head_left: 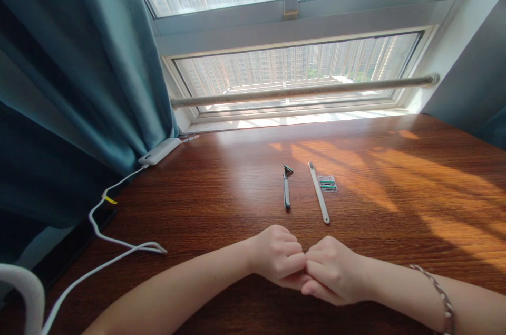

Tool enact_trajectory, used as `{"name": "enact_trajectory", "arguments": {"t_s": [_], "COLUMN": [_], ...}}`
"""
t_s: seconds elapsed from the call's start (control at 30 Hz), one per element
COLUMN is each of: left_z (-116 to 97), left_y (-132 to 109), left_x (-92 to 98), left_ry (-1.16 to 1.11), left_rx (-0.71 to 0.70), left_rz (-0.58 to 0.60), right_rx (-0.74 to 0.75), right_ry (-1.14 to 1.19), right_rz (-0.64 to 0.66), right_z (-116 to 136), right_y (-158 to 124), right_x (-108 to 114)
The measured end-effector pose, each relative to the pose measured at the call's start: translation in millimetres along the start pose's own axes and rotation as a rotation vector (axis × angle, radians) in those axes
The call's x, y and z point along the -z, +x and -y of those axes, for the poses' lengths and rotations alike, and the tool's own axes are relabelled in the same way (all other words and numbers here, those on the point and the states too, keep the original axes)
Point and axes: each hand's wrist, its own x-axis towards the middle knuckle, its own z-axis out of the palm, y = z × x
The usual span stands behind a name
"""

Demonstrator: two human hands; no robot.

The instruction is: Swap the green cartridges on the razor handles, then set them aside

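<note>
Close to the table's near side, my left hand (281, 255) and my right hand (332, 273) meet knuckle to knuckle. Both are closed with fingers curled in, and no object shows in either; the palms are hidden. Beyond my left hand lies a razor (286, 192) with a dark and grey handle, its head pointing away from me. To its right is a pale toothbrush (319, 195), slightly slanted, its handle end just past my right hand. A small clear pack of razor blade cartridges (328, 183) with green strips lies right beside the toothbrush.
A white power strip (160, 152) sits at the table's left edge by the blue curtain (130, 60). Its white cable (114, 240) loops over the left side of the brown wooden table (221, 187). A horizontal rail (300, 91) crosses the window behind. Sunlight stripes the right side.
</note>
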Motion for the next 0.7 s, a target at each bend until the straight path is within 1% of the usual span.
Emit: {"name": "enact_trajectory", "arguments": {"t_s": [0.23, 0.4, 0.53, 0.63, 0.7], "left_z": [0.2, 0.2, 0.3, -0.2, -0.5], "left_y": [-0.4, 0.3, -1.6, -3.1, -2.9], "left_x": [-0.4, -0.5, -1.7, -1.8, -0.4], "left_ry": [0.014, 0.006, 0.017, 0.020, 0.045], "left_rx": [-0.010, -0.008, -0.011, -0.008, 0.041], "left_rz": [0.026, -0.006, 0.037, 0.056, 0.050], "right_rx": [0.009, -0.004, 0.000, 0.001, -0.031], "right_ry": [0.012, 0.010, 0.003, 0.001, 0.006], "right_rz": [0.001, 0.015, 0.016, -0.018, -0.088], "right_z": [-0.6, -0.4, 0.1, 0.6, 0.6], "right_y": [-0.4, -0.6, -0.2, -0.1, -0.5], "right_x": [0.0, 0.6, 0.4, 1.9, 4.2]}}
